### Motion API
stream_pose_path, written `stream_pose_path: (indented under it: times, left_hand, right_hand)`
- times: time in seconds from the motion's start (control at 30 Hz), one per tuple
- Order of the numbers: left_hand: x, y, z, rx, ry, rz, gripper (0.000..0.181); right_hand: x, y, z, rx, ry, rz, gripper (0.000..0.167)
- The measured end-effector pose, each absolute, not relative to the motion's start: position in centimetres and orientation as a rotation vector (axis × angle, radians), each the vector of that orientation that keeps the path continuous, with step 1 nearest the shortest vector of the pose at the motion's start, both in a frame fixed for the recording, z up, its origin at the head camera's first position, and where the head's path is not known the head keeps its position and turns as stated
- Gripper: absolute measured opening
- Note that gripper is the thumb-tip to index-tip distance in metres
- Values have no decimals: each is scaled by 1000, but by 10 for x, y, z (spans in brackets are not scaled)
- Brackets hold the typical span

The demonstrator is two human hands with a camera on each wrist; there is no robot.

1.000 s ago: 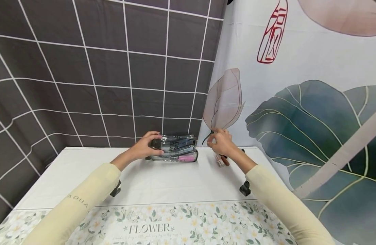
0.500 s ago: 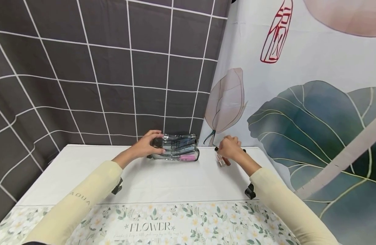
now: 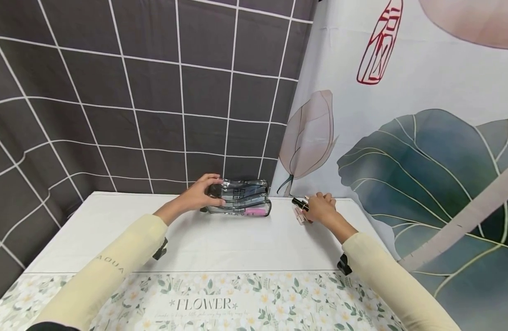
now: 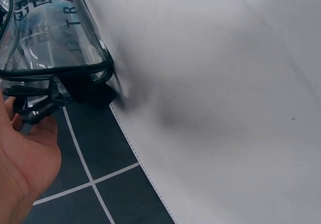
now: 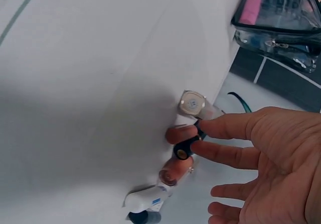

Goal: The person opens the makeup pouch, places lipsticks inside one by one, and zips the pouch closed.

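Note:
In the head view a clear pouch with black trim [image 3: 241, 195] lies at the table's back edge, a pink item [image 3: 256, 212] showing inside. My left hand [image 3: 198, 195] grips its left end, thumb in front and fingers behind. My right hand [image 3: 320, 208] is at a small group of cosmetics, beside a black tube [image 3: 299, 203]. In the right wrist view the thumb and forefinger of my right hand [image 5: 271, 158] touch a dark tube [image 5: 186, 147], among a square-capped bottle [image 5: 193, 103], a reddish-brown tube [image 5: 175, 170] and a white tube [image 5: 145, 199].
The white table top [image 3: 237, 243] meets a floral mat [image 3: 279, 299] at the front. A dark grid cloth [image 3: 155, 92] hangs behind, and a white cloth with a leaf print [image 3: 423, 170] hangs at the right.
My right hand has moved down and slightly right onto the cosmetics, and the black tube now shows beside it. My left hand keeps its grip on the pouch. The head view has shifted slightly.

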State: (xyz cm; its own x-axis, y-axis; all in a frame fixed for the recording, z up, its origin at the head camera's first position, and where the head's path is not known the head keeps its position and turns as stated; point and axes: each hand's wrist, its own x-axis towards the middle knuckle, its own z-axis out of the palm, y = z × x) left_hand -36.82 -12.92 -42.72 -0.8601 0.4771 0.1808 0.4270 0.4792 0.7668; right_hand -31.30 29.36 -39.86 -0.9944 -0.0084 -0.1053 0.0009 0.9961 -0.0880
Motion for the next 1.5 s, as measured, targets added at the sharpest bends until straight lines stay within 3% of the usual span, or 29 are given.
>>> stream_pose_path:
  times: [0.33, 0.57, 0.83, 1.23, 1.5]
  left_hand:
    - [-360, -128, -420, 775, 2630, 1369, 89]
    - [-386, -134, -448, 840, 2740, 1295, 86]
    - [-393, -131, -452, 825, 2771, 1264, 87]
    - [-398, -129, -454, 777, 2774, 1255, 88]
    - [-367, -126, -427, 771, 2755, 1254, 84]
  right_hand:
    - [-311, 295, -405, -25, 3039, -104, 36]
    - [-313, 301, -414, -40, 3080, -120, 36]
    - [-315, 307, -420, -72, 3092, -116, 29]
    - [-311, 297, -390, -113, 3188, -72, 36]
    - [-319, 276, -369, -194, 3248, -131, 48]
